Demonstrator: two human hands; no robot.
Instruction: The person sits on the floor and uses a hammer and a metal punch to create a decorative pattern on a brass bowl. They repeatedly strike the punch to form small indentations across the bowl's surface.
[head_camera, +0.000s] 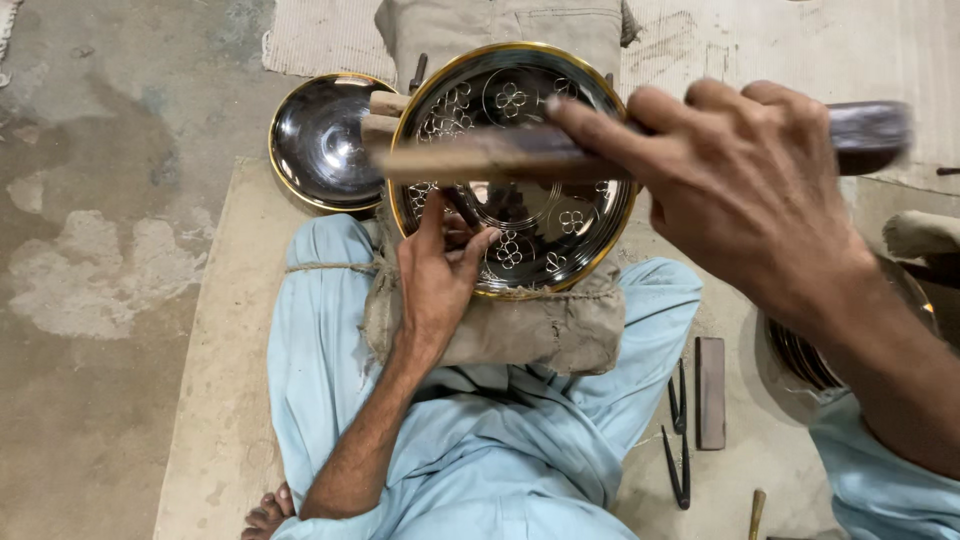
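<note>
**Engraved plate on padded rest, flower pattern part cut**

Dark polished plate (520, 170) with gold rim, propped tilted on a drab cloth cushion (530, 325) across the lap. Flower motifs cut bright into the dark face: near the top, at upper left, at right of centre and at the lower middle just beside the left fingertips. Fine line circles around the centre. Judged part done: several flowers finished, stretches of the ring between them plain and dark, most of all toward the right rim.

Left hand (435, 275) low on the plate face, fingers pinched together around a small tool, too hidden to name; tip against the metal.

Right hand (745, 185) above and to the right of the plate, closed around the dark handle of a wooden mallet or striker (500, 155), blurred with motion, its long head crossing the plate's upper half.

Beyond the left hand, up and to the left: second dark bowl-shaped plate (320, 140), gold-rimmed, face plain, no cutting to be seen; judged untouched. Touching or just behind the engraved plate's rim; cannot tell which.

Below the right hand, on the floor mat (215, 400): flat dark sharpening stone (710, 392), two slim dark pointed tools (678, 440) beside it. Further stacked plates (800, 360) under the right forearm, mostly hidden.

Pale blue trousers (480, 460), legs crossed, bare toes at lower left.
</note>
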